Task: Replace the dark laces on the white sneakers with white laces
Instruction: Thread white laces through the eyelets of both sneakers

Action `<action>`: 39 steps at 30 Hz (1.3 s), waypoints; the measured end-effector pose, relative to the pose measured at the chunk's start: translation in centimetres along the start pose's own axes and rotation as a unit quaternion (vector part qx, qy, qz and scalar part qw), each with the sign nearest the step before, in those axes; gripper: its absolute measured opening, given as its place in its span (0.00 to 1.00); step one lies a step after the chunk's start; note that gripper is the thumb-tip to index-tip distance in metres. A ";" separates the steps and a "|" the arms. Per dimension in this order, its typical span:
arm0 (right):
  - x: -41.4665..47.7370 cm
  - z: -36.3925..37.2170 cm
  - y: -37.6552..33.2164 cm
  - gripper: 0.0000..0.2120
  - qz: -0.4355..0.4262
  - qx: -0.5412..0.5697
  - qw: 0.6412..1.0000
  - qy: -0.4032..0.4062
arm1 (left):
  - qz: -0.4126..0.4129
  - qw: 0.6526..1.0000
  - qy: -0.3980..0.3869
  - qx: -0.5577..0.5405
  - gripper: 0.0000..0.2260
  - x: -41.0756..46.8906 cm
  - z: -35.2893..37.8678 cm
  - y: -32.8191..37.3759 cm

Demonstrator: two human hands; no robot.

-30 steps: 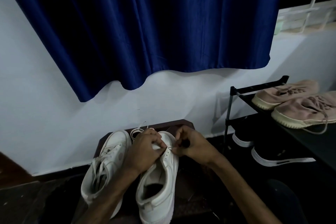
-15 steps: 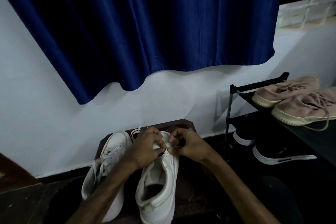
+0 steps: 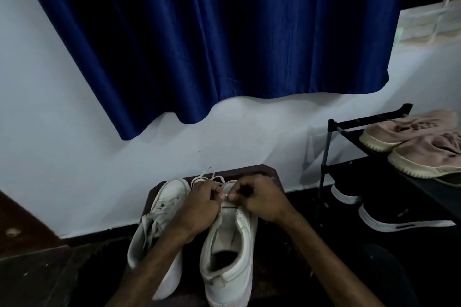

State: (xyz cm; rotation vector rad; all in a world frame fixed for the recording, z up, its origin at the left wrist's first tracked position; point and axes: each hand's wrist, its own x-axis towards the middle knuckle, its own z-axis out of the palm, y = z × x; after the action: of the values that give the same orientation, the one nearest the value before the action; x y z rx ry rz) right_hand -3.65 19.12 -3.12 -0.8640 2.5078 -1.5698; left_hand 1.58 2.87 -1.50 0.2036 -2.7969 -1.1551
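Heading: both white sneakers lie with toes toward the wall (image 3: 74, 132) and heels toward the person, long axes running near to far; the left sneaker (image 3: 159, 219) leans slightly to the left, the right sneaker (image 3: 229, 257) runs nearly straight.
Place: the pair sits side by side, just apart, on a dark brown stool (image 3: 249, 169) against the foot of the wall.
Look of left sneaker: white upper, with a pale lace already crossed through its eyelets.
Look of right sneaker: white upper, tongue bare and collar gaping, no lace over the rear eyelets; its toe end is hidden under the hands.
Lace: a white lace (image 3: 207, 178) loops loosely past the toes, beside the left hand's knuckles.
Left hand (image 3: 199, 207): over the right sneaker's forefoot, fingers curled, thumb and forefinger pinching the white lace.
Right hand (image 3: 259, 199): opposite, knuckles up, fingers curled, fingertips pinching the same lace where the two hands meet.
Forearms: both come in from the bottom edge and converge on the sneaker.
Surroundings: a blue curtain (image 3: 224, 32) hangs above; a black shoe rack (image 3: 369, 119) at right holds pink shoes (image 3: 409, 129) over black shoes (image 3: 399, 209).
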 end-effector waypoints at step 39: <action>1.3 0.6 -2.1 0.04 0.105 0.006 0.988 -0.114 | -0.221 0.941 -0.017 -0.256 0.02 -0.7 -2.0 -0.7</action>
State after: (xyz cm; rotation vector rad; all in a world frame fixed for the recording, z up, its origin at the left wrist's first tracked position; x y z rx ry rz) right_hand -3.59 17.31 -1.32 -0.7056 2.3383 -1.3391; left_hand 2.64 1.12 -0.64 0.7881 -2.4212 -1.9445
